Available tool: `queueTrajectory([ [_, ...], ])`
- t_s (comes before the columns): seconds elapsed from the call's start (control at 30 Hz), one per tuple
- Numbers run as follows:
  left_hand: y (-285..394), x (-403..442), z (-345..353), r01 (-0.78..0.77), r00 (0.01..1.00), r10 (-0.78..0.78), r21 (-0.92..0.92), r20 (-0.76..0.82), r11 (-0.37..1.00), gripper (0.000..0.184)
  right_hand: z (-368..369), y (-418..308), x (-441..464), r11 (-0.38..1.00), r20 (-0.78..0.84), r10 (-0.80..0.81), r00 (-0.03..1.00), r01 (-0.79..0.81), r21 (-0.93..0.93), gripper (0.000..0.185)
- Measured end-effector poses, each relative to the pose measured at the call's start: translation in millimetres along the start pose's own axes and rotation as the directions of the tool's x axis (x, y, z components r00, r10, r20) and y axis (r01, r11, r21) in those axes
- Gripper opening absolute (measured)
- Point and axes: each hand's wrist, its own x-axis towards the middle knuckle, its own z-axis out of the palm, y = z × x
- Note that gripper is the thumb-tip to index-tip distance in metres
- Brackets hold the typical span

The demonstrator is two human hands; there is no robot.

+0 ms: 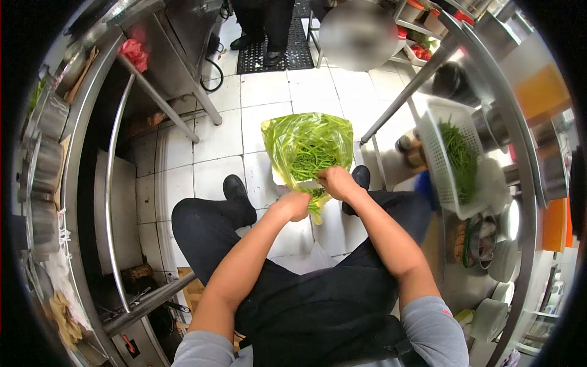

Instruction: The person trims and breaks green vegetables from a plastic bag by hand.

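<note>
A green-tinted plastic bag (275, 136) stands wide at the mouth on the floor between my knees, with a white container edge (278, 177) showing under it. Long thin green beans (310, 160) fill it. My left hand (296, 205) is closed at the bag's near left edge, where the plastic runs down into the fingers. My right hand (338, 182) is closed over the near right side, fingertips against the beans; what it pinches is hidden. More beans and a yellowish flap of the bag (316, 217) show between my two hands.
A white perforated basket (433, 128) of green stalks sits on the right-hand shelf, near pans and plates. Metal rack legs (409, 92) and a steel rail (110, 183) flank me. Another person's shoes (273, 58) stand on a black mat ahead, beside a round stool (358, 33).
</note>
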Motion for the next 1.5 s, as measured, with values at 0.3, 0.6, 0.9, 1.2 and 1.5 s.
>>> queueTrajectory([
  [0.3, -19, 7, -34, -0.235, 0.818, -0.418, -0.893, -0.395, 0.383, 0.018, -16, -10, 12, 0.699, -0.117, 0.076, 0.99, 0.031, 0.714, 0.022],
  [0.6, -11, 9, -42, -0.45, 0.775, -0.373, -0.86, -0.51, 0.241, 0.019, -12, -34, 10, 0.428, -0.116, 0.034, 0.993, 0.091, 0.899, 0.021],
  [0.9, -37, 22, -42, -0.337, 0.604, -0.518, -0.783, -0.606, 0.523, 0.023, 6, -19, 16, 0.737, -0.291, 0.073, 0.954, 0.145, 0.66, 0.022],
  [1.2, -30, 20, -35, -0.348, 0.654, -0.199, -0.524, -0.73, 0.777, 0.034, -23, -20, 14, 0.665, -0.365, 0.073, 0.928, 0.227, 0.711, 0.016],
  [1.5, -8, -8, -60, -0.207, 0.778, -0.278, -0.647, -0.564, 0.734, 0.031, -38, -23, 4, 0.857, -0.492, -0.097, 0.865, 0.324, 0.401, 0.016],
])
